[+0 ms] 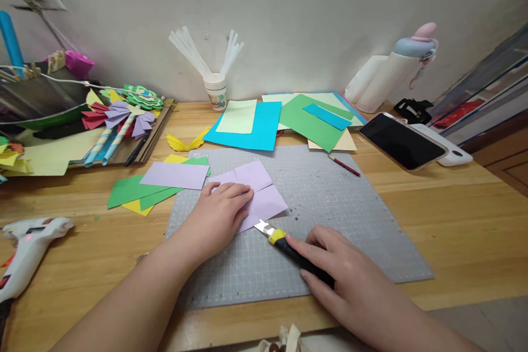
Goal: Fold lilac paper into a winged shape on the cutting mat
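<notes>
A creased lilac paper sheet [259,190] lies on the grey cutting mat [330,203]. My left hand [218,214] rests flat on its left part, fingers stretched out and pressing it down. My right hand [334,269] is closed round a yellow-and-black utility knife [284,242]. The knife's bare blade tip touches the near edge of the lilac paper, just right of my left hand.
Coloured paper sheets lie behind the mat [251,126] and to its left [165,181]. A red pencil [344,165] lies on the mat's far right. A phone [402,141] leans at the right. A white glue gun [25,247] sits at the left edge. A paper cup of strips [216,91] stands by the wall.
</notes>
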{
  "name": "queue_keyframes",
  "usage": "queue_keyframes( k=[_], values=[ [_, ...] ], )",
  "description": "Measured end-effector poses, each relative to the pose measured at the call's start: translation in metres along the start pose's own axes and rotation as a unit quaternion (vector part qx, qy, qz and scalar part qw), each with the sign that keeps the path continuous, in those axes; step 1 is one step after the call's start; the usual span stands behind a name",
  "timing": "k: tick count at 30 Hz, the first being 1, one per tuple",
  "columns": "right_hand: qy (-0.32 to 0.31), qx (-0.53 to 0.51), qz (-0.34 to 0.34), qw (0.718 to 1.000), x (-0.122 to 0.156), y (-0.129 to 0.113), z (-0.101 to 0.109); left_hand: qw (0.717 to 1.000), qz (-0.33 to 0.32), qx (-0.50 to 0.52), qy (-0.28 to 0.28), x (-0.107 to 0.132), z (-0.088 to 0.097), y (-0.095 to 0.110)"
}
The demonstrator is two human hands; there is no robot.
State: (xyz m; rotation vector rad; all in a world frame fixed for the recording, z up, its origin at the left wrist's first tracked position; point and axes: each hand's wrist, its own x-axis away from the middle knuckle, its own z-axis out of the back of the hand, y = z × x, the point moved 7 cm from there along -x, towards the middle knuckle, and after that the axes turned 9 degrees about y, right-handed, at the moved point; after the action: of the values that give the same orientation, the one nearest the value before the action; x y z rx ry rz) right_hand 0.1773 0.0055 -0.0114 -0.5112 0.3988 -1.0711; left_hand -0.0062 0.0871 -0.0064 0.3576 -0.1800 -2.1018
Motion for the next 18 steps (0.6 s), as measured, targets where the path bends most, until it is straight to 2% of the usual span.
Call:
queue_keyframes(
  k=[9, 13, 18],
  values=[
    [-0.031, 0.006, 0.007, 0.999, 0.009, -0.002, 0.003, 0.999, 0.005, 0.022, 0.04, -0.006, 0.001, -0.004],
    [-0.025, 0.013, 0.024, 0.999, 0.009, -0.006, 0.003, 0.997, 0.032, 0.028, 0.067, -0.012, -0.002, -0.009],
    [-0.016, 0.012, 0.014, 1.0, 0.007, -0.002, 0.003, 0.995, 0.043, 0.039, 0.076, -0.014, -0.004, -0.011]
  ],
)
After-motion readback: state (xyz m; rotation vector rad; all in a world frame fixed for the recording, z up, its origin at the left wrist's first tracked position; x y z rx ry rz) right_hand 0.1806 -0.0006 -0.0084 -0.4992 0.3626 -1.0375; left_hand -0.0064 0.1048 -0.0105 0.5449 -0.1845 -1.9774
